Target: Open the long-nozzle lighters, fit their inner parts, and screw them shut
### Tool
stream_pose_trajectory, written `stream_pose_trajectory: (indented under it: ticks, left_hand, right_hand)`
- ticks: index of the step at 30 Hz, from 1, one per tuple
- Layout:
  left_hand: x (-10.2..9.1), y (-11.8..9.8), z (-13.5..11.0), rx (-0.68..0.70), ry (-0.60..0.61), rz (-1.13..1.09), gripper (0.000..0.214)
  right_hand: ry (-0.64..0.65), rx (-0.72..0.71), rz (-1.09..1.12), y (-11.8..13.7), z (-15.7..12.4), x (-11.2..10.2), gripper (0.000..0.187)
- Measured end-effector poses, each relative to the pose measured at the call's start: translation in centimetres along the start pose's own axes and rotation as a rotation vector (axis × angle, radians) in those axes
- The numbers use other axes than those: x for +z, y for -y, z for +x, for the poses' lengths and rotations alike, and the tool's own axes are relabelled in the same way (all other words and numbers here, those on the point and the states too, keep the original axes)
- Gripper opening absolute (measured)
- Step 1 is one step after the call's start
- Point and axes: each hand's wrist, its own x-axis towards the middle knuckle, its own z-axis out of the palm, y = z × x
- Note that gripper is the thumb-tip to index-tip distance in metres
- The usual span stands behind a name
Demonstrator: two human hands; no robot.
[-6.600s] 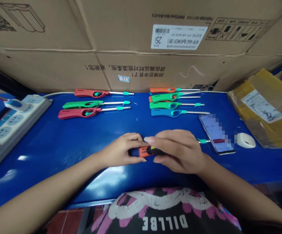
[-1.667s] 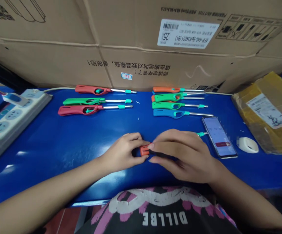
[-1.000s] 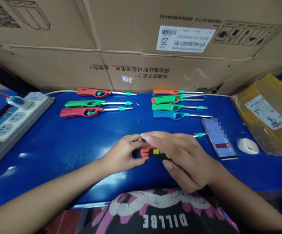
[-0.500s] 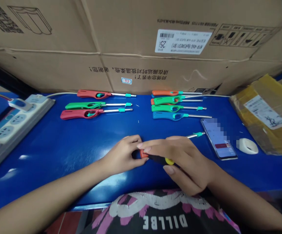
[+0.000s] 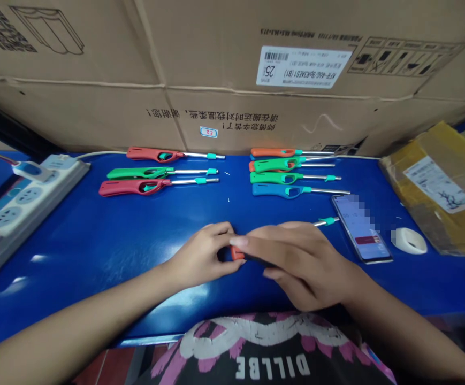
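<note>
The orange stick lighter (image 5: 238, 253) lies flat near the middle of the worktop's (image 5: 96, 230) front edge, its teal-tipped nozzle (image 5: 327, 221) pointing right. The left hand (image 5: 200, 258) pinches its butt end; the right hand (image 5: 296, 256) is closed over its body. Just beside the nozzle lies a phone (image 5: 361, 229). Along the back edge lie three lighters (image 5: 136, 172) left and more lighters (image 5: 280, 171) right.
</note>
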Motion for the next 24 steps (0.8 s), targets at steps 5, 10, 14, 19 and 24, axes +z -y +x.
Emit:
stream_pose_trajectory:
  ticks: [5,10,14,19,24]
  left_hand:
    - [0.06,0.06,0.0,0.005,0.0,-0.003,0.011]
    - [0.09,0.16,0.02,-0.016,0.003,0.021,0.009]
    - [-0.01,0.17,-0.03,0.042,0.011,-0.018,0.009]
    - [0.11,0.06,0.01,0.025,-0.018,0.011,0.01]
    - [-0.42,-0.27,0.0,0.011,0.031,0.076,0.023]
  right_hand:
    - [-0.105,0.001,-0.159,-0.14,-0.23,0.4,0.031]
    - [-0.016,-0.047,0.02,0.03,0.11,0.35,0.039]
    - [-0.054,-0.024,0.021,0.26,0.14,0.58,0.03]
    - [-0.144,0.042,-0.114,-0.09,-0.43,0.88,0.026]
    - [-0.142,0.168,-0.093,-0.51,-0.4,0.23,0.022]
